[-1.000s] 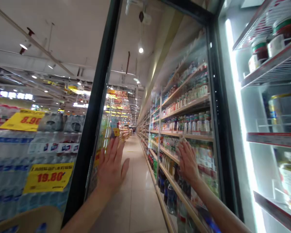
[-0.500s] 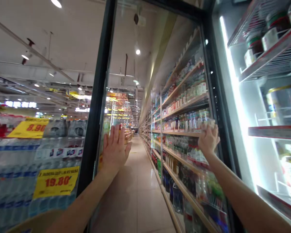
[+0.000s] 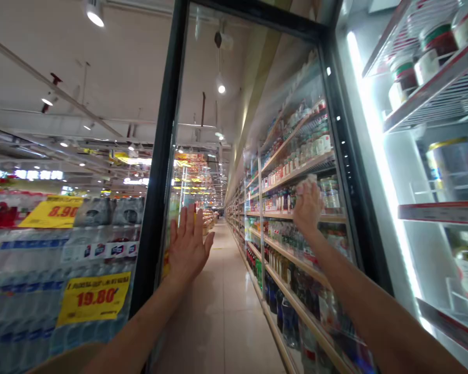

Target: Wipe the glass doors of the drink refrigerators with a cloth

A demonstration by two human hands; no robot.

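Observation:
A glass door (image 3: 234, 119) with a black frame stands swung open in front of me. My left hand (image 3: 187, 243) lies flat near the door's left edge, fingers spread and holding nothing, palm toward the glass. Against the right half of the pane, my right hand (image 3: 309, 208) is closed around a whitish, crumpled cloth (image 3: 311, 179). Only a bit of the cloth shows above the fingers; the rest is hidden by the hand. Bottles and jars on shelves appear in the glass behind the right hand.
To the right is a lit fridge with wire shelves (image 3: 432, 85) bearing jars and cans. Packs of bottled water (image 3: 19, 259) with yellow price signs (image 3: 95, 297) are stacked at the left. A tiled aisle floor (image 3: 206, 332) shows through the glass.
My right hand has moved left across the pane with the cloth, away from the door's right frame. The left hand stays flat at nearly the same spot.

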